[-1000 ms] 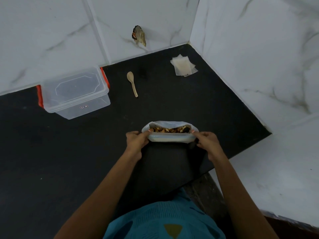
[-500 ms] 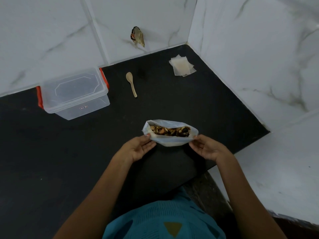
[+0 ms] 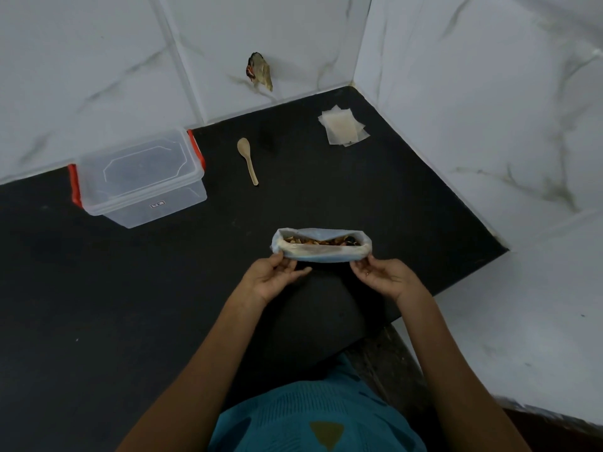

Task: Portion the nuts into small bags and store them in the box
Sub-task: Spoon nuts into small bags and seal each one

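hands low centre, apart, each pinching one end of the nut bag (image 3: 321, 247): left hand (image 3: 272, 280) on its left corner, right hand (image 3: 383, 278) on its right corner, fingers closed on the plastic rim. bag rests on the black counter (image 3: 130, 321) just beyond the fingertips, mouth held wide and facing up, nuts (image 3: 321, 241) visible inside. its long axis runs left-right, square across the body, so both hands sit about equally close to it. looks like the mouth is being rolled or spread for scooping, no portion taken yet by my read. wooden spoon (image 3: 248, 160) lies further back, slightly left of the bag, handle pointing toward the person, bowl away; left hand looks marginally nearer, but either could take it. stack of small bags (image 3: 342, 129) is far back right near the wall corner, right hand's side. clear box (image 3: 140, 179) with red clips, lid on, sits back left, well apart from the bag, left hand's side. scrap of wrapper (image 3: 259, 71) against the tiled wall
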Demonstrator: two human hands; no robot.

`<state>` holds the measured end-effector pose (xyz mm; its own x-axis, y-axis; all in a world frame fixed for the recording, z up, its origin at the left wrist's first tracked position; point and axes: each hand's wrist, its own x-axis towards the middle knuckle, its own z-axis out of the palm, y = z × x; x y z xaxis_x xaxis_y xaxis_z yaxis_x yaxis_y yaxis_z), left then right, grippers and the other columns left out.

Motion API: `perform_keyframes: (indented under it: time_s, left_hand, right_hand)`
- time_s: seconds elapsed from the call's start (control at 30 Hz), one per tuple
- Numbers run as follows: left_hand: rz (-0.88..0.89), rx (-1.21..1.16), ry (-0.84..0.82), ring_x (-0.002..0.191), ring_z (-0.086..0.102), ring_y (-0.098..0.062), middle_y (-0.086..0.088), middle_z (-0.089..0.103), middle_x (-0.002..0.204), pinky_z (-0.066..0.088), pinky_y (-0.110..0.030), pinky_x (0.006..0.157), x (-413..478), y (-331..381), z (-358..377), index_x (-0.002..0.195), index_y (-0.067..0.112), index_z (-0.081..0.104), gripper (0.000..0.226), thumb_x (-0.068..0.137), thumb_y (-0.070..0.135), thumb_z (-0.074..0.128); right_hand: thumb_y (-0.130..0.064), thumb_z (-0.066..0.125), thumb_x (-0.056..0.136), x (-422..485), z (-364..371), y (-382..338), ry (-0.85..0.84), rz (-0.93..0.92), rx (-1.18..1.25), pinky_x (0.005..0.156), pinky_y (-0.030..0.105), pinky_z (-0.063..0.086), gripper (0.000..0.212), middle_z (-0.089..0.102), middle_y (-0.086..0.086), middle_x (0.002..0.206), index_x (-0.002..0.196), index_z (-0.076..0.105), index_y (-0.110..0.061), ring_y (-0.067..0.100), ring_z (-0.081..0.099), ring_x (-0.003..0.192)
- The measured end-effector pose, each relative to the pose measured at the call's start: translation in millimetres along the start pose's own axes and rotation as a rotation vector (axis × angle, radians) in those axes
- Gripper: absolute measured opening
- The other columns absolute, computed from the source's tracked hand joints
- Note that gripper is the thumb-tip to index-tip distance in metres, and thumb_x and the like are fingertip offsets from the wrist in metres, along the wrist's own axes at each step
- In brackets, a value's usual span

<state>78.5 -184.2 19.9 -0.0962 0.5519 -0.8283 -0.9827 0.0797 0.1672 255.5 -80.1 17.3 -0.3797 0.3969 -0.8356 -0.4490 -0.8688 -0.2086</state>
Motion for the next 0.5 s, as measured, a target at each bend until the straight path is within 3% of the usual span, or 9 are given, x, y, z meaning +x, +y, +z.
perform_keyframes:
  time_s: [0.07, 0.2, 0.3, 0.4, 0.5]
  left_hand:
    - [-0.002, -0.041, -0.001, 0.127, 0.046, -0.029, -0.019, 0.055, 0.114, 0.022, -0.057, 0.107, -2.5, -2.3, 1.8, 0.113, -0.002, 0.051, 0.023, 0.097, 0.003, 0.036]
    - [0.050, -0.120, 0.019, 0.127, 0.043, -0.035, -0.023, 0.046, 0.133, 0.026, -0.051, 0.109, -5.3, -11.8, 7.3, 0.131, -0.003, 0.040, 0.037, 0.096, 0.006, 0.031]
    - [0.094, -0.095, 0.021, 0.123, 0.046, -0.033, -0.020, 0.048, 0.125, 0.031, -0.046, 0.106, -7.3, -20.6, 11.9, 0.130, -0.001, 0.042, 0.040, 0.092, 0.011, 0.037]
    - [0.148, -0.026, 0.003, 0.101, 0.054, -0.027, -0.016, 0.051, 0.114, 0.040, -0.040, 0.094, -8.1, -28.7, 13.1, 0.125, 0.004, 0.046, 0.035, 0.091, 0.014, 0.044]
    - [0.166, 0.017, 0.030, 0.112, 0.053, -0.025, -0.013, 0.054, 0.109, 0.043, -0.036, 0.093, -5.9, -31.2, 10.4, 0.128, 0.007, 0.046, 0.036, 0.093, 0.018, 0.050]
  right_hand:
    - [0.000, 0.036, 0.094, -1.7, 0.7, 4.4, -0.014, -0.026, 0.045, 0.089, 0.042, 0.042, 0.017, 0.055, 0.021, 0.099, 0.099, 0.053, 0.004, 0.027, 0.053, 0.105]
    - [-0.004, 0.043, 0.086, -3.1, 0.2, 11.7, -0.070, -0.070, 0.028, 0.086, 0.039, 0.043, 0.020, 0.055, 0.019, 0.105, 0.102, 0.052, 0.004, 0.028, 0.055, 0.097]
    - [0.006, 0.044, 0.088, -1.9, 1.5, 19.3, -0.051, -0.138, -0.043, 0.090, 0.035, 0.042, 0.013, 0.053, 0.016, 0.100, 0.098, 0.051, 0.001, 0.024, 0.054, 0.093]
    - [0.008, 0.044, 0.088, -2.3, 0.5, 27.1, -0.058, -0.216, -0.070, 0.087, 0.033, 0.046, 0.016, 0.054, 0.014, 0.096, 0.097, 0.053, -0.001, 0.020, 0.054, 0.089]
    - [0.003, 0.047, 0.088, -5.7, -5.6, 31.4, -0.025, -0.242, -0.104, 0.085, 0.032, 0.048, 0.015, 0.055, 0.013, 0.098, 0.097, 0.055, -0.005, 0.020, 0.055, 0.091]
